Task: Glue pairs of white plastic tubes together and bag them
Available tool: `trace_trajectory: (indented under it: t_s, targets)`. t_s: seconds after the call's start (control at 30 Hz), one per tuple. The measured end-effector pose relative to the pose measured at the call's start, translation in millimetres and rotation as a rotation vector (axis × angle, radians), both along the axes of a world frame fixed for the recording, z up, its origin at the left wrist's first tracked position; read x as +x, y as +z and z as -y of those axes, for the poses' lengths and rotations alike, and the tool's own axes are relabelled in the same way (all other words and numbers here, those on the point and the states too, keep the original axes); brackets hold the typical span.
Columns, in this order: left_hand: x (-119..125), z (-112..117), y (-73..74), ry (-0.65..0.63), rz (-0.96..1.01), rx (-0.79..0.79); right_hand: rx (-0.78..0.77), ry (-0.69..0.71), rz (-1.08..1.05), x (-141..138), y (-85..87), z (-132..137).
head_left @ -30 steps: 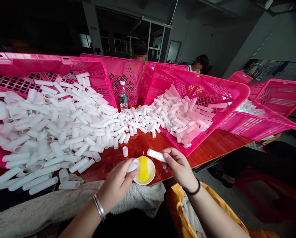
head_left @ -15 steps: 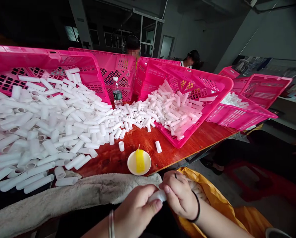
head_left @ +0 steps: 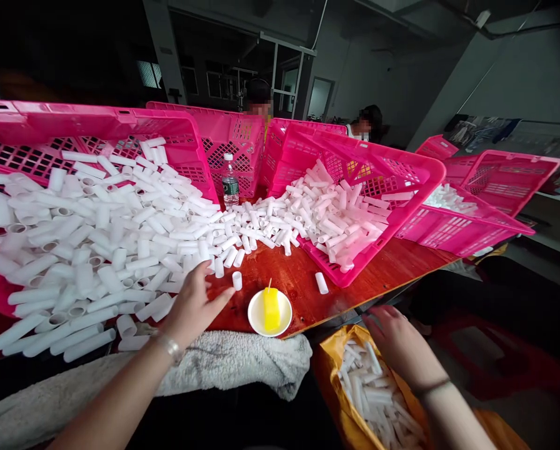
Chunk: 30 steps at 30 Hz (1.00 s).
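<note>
My left hand [head_left: 193, 309] reaches over the red table with thumb and fingers apart, holding nothing. Its fingers are at the near edge of a heap of white plastic tubes [head_left: 115, 244], and the thumb points toward a short tube [head_left: 237, 280] standing alone. My right hand [head_left: 404, 347] hangs above the right side of a yellow sack [head_left: 331, 350]. Its fingers are stretched out and somewhat blurred, with no tube visible in them. Inside the sack lie many white tubes [head_left: 374, 394]. A small white dish [head_left: 254, 319] holding a yellow block [head_left: 271, 309] stands between my hands.
Pink crates [head_left: 392, 231] lie tipped with tubes spilling out, and more stand behind. A water bottle [head_left: 230, 181] is between them. One tube [head_left: 322, 283] lies near the table's right edge. A grey towel [head_left: 242, 356] covers the front edge. Two people sit beyond the crates.
My hands were together around a white tube over my lap. They have parted: the left moved forward to the heap, the right moved right over the sack. The tube is no longer in them.
</note>
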<state>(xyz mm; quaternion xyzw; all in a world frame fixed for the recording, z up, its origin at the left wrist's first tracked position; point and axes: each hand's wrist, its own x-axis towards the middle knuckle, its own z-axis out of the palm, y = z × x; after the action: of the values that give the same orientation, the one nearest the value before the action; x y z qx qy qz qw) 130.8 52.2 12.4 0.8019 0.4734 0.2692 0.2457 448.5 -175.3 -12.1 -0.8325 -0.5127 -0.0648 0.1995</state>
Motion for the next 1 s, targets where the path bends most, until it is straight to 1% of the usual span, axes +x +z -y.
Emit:
trace_trajectory:
  t_s: [0.03,0.07,0.13,0.17,0.23,0.33,0.43,0.53,0.6,0.67,0.7,0.77,0.83,0.9,0.97,1.0]
  targets:
    - [7.8,-11.7,-2.9,-0.056,-0.032,0.016,-0.022,-0.004,-0.021,-3.8,-1.8,-23.3]
    - [16.9,-20.2,-6.3,-0.118,-0.061,0.028,-0.051,-0.044,-0.052,-10.5,-3.8,-48.1]
    - [33.8,-29.6,-13.5,-0.191,-0.109,0.022,-0.137,-0.080,-0.093,-27.7,-8.7,-95.8]
    - [39.3,-31.9,-16.6,-0.193,-0.125,0.005,-0.153,-0.081,-0.107,-35.9,-11.4,-116.3]
    - [42.0,-34.1,-20.6,-0.157,-0.139,-0.024,-0.147,-0.020,-0.127,-48.1,-16.6,-149.2]
    - [28.7,-34.7,-21.6,-0.108,-0.129,-0.034,-0.092,0.154,-0.158,-52.6,-18.9,-183.3]
    - [11.3,-34.0,-21.7,-0.095,-0.122,-0.087,-0.018,0.269,-0.170,-42.9,-13.4,-211.2]
    - [5.3,-32.0,-25.7,-0.137,-0.079,-0.200,0.036,0.356,-0.167,-27.7,-6.6,-235.4]
    - [7.6,-29.2,-29.1,-0.187,-0.078,-0.208,0.061,0.438,-0.172,-19.1,-3.5,-245.9]
    - [10.2,-24.6,-30.4,-0.227,-0.106,-0.171,0.098,0.508,-0.179,-13.6,-1.3,-248.0]
    - [9.9,-21.5,-29.7,-0.240,-0.116,-0.155,0.124,0.532,-0.184,-12.3,-0.4,-244.7]
    - [4.8,-13.3,-25.8,-0.243,-0.107,-0.134,0.185,0.559,-0.200,-12.8,0.7,-227.5]
    - [-4.9,-2.6,-20.6,-0.250,-0.080,-0.132,0.233,0.575,-0.227,-18.1,-0.2,-197.3]
    - [-13.6,9.4,-17.9,-0.278,-0.049,-0.165,0.261,0.624,-0.268,-28.4,-4.3,-160.4]
    - [-15.1,20.4,-20.3,-0.332,-0.030,-0.189,0.262,0.724,-0.332,-42.2,-11.7,-126.9]
    - [-12.1,24.8,-23.5,-0.363,-0.028,-0.179,0.253,0.769,-0.366,-49.4,-16.3,-114.1]
